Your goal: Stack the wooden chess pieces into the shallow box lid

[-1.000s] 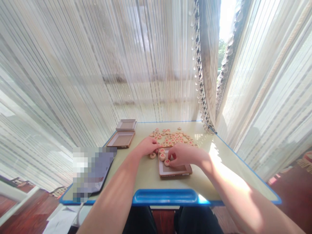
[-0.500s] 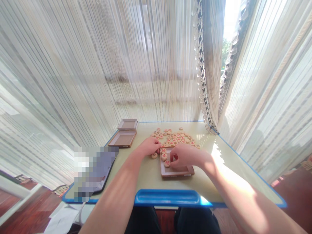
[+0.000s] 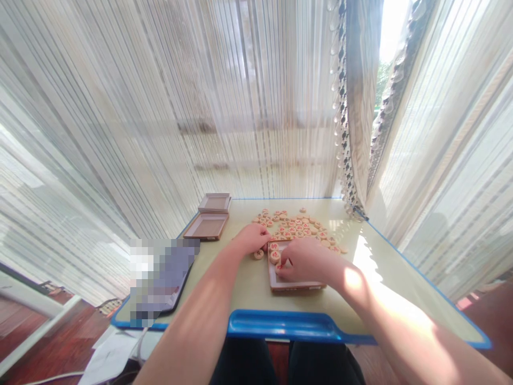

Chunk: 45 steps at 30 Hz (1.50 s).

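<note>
A red-marked piece [image 3: 279, 268] sat inside the open box [image 3: 297, 289], near its left wall, under the right hand [image 3: 305, 259]'s bent fingers; whether they pinched it was unclear. Beside the box's far-left corner, the left hand [image 3: 252, 238] curled, its hold hidden. Loose pieces [image 3: 305, 226] lay beyond the box.

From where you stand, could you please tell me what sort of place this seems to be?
Probably a room in a home, beside a window: striped curtains hang beyond the table, the floor looks like reddish wood, and round game pieces lie on the table.
</note>
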Each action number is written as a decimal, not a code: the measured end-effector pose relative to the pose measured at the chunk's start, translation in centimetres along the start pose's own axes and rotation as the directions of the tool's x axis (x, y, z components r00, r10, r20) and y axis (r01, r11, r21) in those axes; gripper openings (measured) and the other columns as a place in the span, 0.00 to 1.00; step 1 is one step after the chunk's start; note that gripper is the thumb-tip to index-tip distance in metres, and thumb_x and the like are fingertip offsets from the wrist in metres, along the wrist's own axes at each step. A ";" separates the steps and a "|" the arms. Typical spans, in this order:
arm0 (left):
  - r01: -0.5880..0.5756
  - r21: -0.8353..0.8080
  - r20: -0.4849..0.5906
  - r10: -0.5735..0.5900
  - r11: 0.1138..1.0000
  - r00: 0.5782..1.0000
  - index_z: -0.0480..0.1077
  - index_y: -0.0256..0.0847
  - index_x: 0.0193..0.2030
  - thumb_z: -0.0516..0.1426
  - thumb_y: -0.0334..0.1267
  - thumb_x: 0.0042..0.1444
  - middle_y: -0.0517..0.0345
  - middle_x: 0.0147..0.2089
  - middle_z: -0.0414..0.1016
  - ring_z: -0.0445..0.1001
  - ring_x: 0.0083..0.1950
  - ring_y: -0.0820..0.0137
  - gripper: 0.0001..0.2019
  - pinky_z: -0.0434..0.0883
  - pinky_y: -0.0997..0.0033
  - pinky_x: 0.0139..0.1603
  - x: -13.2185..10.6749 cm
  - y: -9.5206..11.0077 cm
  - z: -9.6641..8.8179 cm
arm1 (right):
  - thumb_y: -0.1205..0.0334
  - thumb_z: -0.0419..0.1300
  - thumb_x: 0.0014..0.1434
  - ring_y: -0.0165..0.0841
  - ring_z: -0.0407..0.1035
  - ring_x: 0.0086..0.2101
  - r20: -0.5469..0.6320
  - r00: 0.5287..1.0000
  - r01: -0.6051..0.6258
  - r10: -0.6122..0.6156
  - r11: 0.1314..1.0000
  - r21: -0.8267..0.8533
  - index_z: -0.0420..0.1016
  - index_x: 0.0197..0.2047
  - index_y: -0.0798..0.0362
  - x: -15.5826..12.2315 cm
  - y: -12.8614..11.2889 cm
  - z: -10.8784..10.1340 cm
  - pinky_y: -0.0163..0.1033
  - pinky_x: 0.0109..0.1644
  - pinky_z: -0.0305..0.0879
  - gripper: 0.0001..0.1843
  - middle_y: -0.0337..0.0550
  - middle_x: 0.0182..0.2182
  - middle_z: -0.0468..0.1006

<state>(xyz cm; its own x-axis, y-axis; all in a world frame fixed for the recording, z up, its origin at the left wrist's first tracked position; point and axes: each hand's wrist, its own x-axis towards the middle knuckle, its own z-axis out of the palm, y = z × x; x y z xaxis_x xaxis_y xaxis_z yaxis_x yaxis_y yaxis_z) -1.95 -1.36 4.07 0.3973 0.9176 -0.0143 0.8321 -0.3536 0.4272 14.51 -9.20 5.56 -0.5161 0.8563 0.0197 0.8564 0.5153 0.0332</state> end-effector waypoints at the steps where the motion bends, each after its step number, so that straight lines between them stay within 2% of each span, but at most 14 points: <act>1: 0.002 0.005 0.006 -0.002 1.000 1.000 0.70 0.38 0.20 0.51 0.39 0.50 0.60 0.22 0.74 0.68 0.24 0.74 0.13 0.60 0.76 0.25 0.0 0.0 0.0 | 0.49 0.49 0.53 0.35 0.68 0.27 -0.001 1.000 0.016 -0.016 1.000 -0.002 0.79 0.30 0.51 -0.1 -0.1 -0.2 0.37 0.28 0.53 0.21 0.47 0.24 0.77; 8: -0.001 0.017 -0.004 0.001 1.000 1.000 0.70 0.38 0.21 0.50 0.39 0.51 0.60 0.22 0.74 0.69 0.25 0.74 0.13 0.60 0.76 0.26 0.0 -0.1 0.1 | 0.48 0.52 0.52 0.33 0.66 0.24 0.034 0.998 0.044 -0.046 0.997 0.061 0.79 0.32 0.49 -0.5 0.2 -0.3 0.35 0.25 0.50 0.18 0.43 0.22 0.75; 14: 0.016 0.032 0.000 -0.016 0.999 1.000 0.71 0.39 0.21 0.51 0.39 0.50 0.60 0.22 0.74 0.68 0.26 0.73 0.13 0.60 0.75 0.27 0.1 -0.1 0.1 | 0.49 0.54 0.51 0.33 0.65 0.25 0.058 0.998 -0.013 0.005 0.989 0.150 0.80 0.31 0.47 -0.3 0.9 0.4 0.36 0.27 0.52 0.15 0.44 0.24 0.76; 18: 0.043 0.021 -0.005 -0.043 0.999 0.999 0.71 0.39 0.22 0.51 0.40 0.50 0.60 0.23 0.74 0.69 0.27 0.73 0.12 0.61 0.75 0.27 0.2 -0.2 0.3 | 0.48 0.54 0.51 0.33 0.66 0.25 0.045 0.999 -0.035 0.031 0.994 0.106 0.79 0.30 0.48 -0.1 0.6 0.4 0.35 0.26 0.52 0.17 0.44 0.24 0.76; 24: 0.001 0.043 -0.027 0.000 0.999 1.000 0.70 0.39 0.21 0.50 0.42 0.51 0.60 0.22 0.74 0.68 0.26 0.73 0.14 0.61 0.76 0.27 0.4 -0.6 0.5 | 0.48 0.51 0.54 0.33 0.67 0.25 0.016 1.000 0.019 -0.019 0.999 0.030 0.79 0.31 0.49 0.1 0.3 0.3 0.34 0.26 0.52 0.19 0.44 0.23 0.76; 29: 0.026 0.030 0.004 -0.026 0.999 1.000 0.71 0.39 0.22 0.50 0.40 0.51 0.60 0.23 0.74 0.69 0.25 0.73 0.14 0.61 0.75 0.27 0.3 -0.3 0.3 | 0.48 0.51 0.55 0.32 0.65 0.24 -0.004 0.998 0.055 -0.055 0.998 -0.004 0.79 0.31 0.49 -0.1 0.2 0.2 0.34 0.26 0.50 0.19 0.44 0.22 0.76; 37: 0.016 0.020 0.009 -0.016 1.000 1.000 0.69 0.39 0.19 0.50 0.39 0.50 0.61 0.21 0.74 0.68 0.25 0.74 0.13 0.61 0.76 0.27 0.1 0.0 0.1 | 0.50 0.51 0.56 0.31 0.65 0.24 -0.046 0.994 0.098 -0.098 0.995 -0.003 0.79 0.31 0.49 0.0 0.4 0.9 0.35 0.26 0.47 0.18 0.43 0.24 0.77; 45: 0.036 -0.025 0.014 -0.036 0.999 0.999 0.68 0.39 0.22 0.50 0.39 0.50 0.61 0.23 0.75 0.70 0.25 0.73 0.11 0.61 0.76 0.26 0.2 -0.5 0.4 | 0.48 0.48 0.57 0.30 0.64 0.23 -0.068 0.995 0.074 -0.076 0.997 -0.033 0.78 0.29 0.51 0.1 -0.1 0.9 0.35 0.26 0.47 0.22 0.44 0.23 0.76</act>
<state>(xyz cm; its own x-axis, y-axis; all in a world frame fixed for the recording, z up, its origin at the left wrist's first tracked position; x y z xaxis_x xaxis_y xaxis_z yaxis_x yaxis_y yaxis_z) -2.10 -1.06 3.46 0.3726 0.9270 -0.0424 0.8362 -0.3156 0.4485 14.35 -9.11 4.68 -0.5796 0.8104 0.0853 0.8149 0.5756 0.0677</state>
